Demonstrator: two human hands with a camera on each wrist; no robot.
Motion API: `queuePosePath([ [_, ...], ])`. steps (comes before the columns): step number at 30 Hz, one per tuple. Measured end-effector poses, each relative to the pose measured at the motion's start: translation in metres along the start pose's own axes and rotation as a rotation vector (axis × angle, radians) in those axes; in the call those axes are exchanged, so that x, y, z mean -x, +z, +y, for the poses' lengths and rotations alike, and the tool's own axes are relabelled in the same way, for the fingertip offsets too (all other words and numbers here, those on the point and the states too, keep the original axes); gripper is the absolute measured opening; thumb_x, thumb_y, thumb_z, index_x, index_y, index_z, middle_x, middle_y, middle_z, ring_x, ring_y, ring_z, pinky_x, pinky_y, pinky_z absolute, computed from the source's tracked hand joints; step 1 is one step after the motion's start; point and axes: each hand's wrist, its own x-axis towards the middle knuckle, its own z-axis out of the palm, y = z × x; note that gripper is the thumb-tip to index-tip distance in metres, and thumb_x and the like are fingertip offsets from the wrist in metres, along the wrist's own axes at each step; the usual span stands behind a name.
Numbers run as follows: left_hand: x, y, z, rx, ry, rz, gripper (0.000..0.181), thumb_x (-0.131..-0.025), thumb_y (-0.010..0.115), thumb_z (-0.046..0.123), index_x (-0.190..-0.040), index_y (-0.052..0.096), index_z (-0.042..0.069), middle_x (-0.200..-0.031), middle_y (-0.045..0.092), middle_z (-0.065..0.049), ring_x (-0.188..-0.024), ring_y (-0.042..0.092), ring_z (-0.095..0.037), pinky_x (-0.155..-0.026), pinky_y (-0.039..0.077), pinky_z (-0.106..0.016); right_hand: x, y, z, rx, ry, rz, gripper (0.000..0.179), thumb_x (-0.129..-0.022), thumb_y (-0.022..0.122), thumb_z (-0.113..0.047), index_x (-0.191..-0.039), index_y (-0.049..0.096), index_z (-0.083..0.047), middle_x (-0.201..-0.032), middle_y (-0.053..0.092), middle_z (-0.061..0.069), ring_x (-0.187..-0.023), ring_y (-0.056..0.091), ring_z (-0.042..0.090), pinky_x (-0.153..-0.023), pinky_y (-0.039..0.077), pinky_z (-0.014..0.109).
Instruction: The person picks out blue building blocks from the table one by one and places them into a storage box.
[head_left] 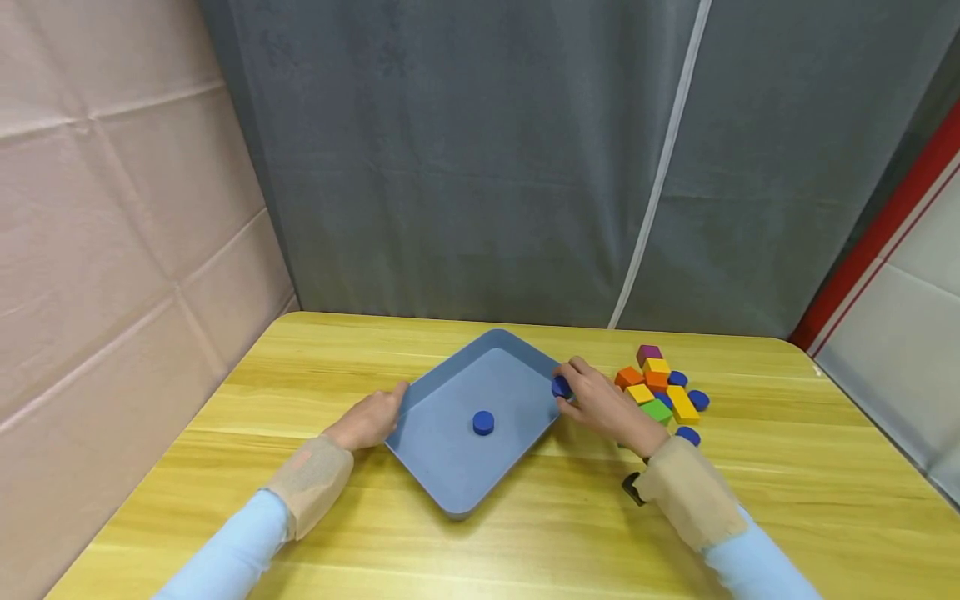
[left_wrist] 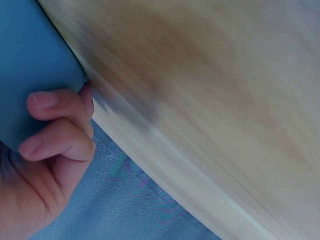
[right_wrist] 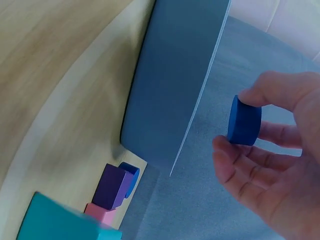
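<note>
A shallow blue-grey rectangular tray (head_left: 442, 475) is sitting askew on the wood-grain table (head_left: 360, 533), one corner pointing toward me. Inside it, a single blue disc (head_left: 483, 422) is lying flat on the floor, near the middle. A second blue disc, the held one (right_wrist: 245, 121), is hanging in my grasp by the tray's right corner, up at rim height; in the right wrist view a gap is showing between it and the tray's wall.

My right hand (head_left: 602, 406) is reaching in from the right, and I am pinching that disc by its edge, thumb on one side and fingertips on the other. My left hand (head_left: 371, 419) is gripping the tray at its left corner; my fingers are curling against the outer wall, clamped on it. Both my forearms are slanting inward from the near side, wearing light blue sleeves (head_left: 232, 546) and tan wrist wraps (head_left: 315, 487).

Just beyond my right hand, a loose cluster of blocks is lying on the table: yellow blocks (head_left: 682, 405), orange blocks (head_left: 628, 377), a green block (head_left: 657, 412) and a magenta block (head_left: 648, 354), with more blue discs (head_left: 699, 400) resting among and beside them. A dark grey curtain (head_left: 465, 167) is hanging behind the table.
</note>
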Motion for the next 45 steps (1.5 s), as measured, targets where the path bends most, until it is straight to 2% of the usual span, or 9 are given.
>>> queuePosePath([
  [8, 0.001, -0.001, 0.0, 0.0, -0.006, -0.009, 0.037, -0.081, 0.051, -0.004, -0.115, 0.038, -0.005, -0.067, 0.053, -0.011, -0.06, 0.05, -0.018, -0.053, 0.043, -0.03, -0.01, 0.003, -0.003, 0.006, -0.095, 0.056, 0.031, -0.077, 0.065, -0.01, -0.102, 0.054, 0.004, -0.088, 0.051, 0.012, -0.07, 0.051, 0.018, -0.064, 0.05, 0.029],
  [12, 0.002, -0.002, 0.001, 0.0, -0.01, -0.013, 0.039, -0.08, 0.052, -0.004, -0.116, 0.038, -0.005, -0.067, 0.053, -0.01, -0.061, 0.051, -0.019, -0.054, 0.043, -0.031, -0.015, 0.005, -0.005, 0.011, -0.122, 0.058, 0.031, -0.077, 0.066, -0.01, -0.102, 0.055, 0.004, -0.088, 0.052, 0.013, -0.07, 0.051, 0.018, -0.065, 0.05, 0.029],
  [27, 0.003, -0.005, 0.006, 0.005, -0.012, -0.024, 0.037, -0.081, 0.051, -0.004, -0.115, 0.038, -0.004, -0.069, 0.053, -0.012, -0.062, 0.051, -0.02, -0.055, 0.043, -0.031, -0.025, 0.016, -0.01, -0.005, -0.121, -0.003, 0.032, -0.076, 0.067, -0.006, -0.103, 0.055, 0.004, -0.092, 0.052, 0.015, -0.077, 0.056, 0.023, -0.071, 0.05, 0.033],
  [35, 0.004, -0.003, 0.005, -0.003, 0.023, 0.014, 0.032, -0.077, 0.052, -0.006, -0.107, 0.039, -0.003, -0.063, 0.05, -0.01, -0.059, 0.051, -0.021, -0.052, 0.042, -0.031, -0.033, 0.024, -0.015, -0.012, -0.082, -0.086, 0.034, -0.076, 0.068, -0.006, -0.107, 0.055, 0.003, -0.097, 0.054, 0.015, -0.08, 0.057, 0.023, -0.073, 0.05, 0.032],
  [45, 0.003, -0.004, 0.006, 0.003, 0.014, -0.003, 0.034, -0.077, 0.053, -0.006, -0.108, 0.039, -0.003, -0.064, 0.05, -0.009, -0.061, 0.052, -0.021, -0.054, 0.043, -0.032, -0.036, 0.033, -0.017, 0.005, -0.158, -0.108, 0.032, -0.075, 0.068, -0.003, -0.104, 0.057, 0.005, -0.095, 0.055, 0.016, -0.081, 0.059, 0.023, -0.072, 0.05, 0.031],
])
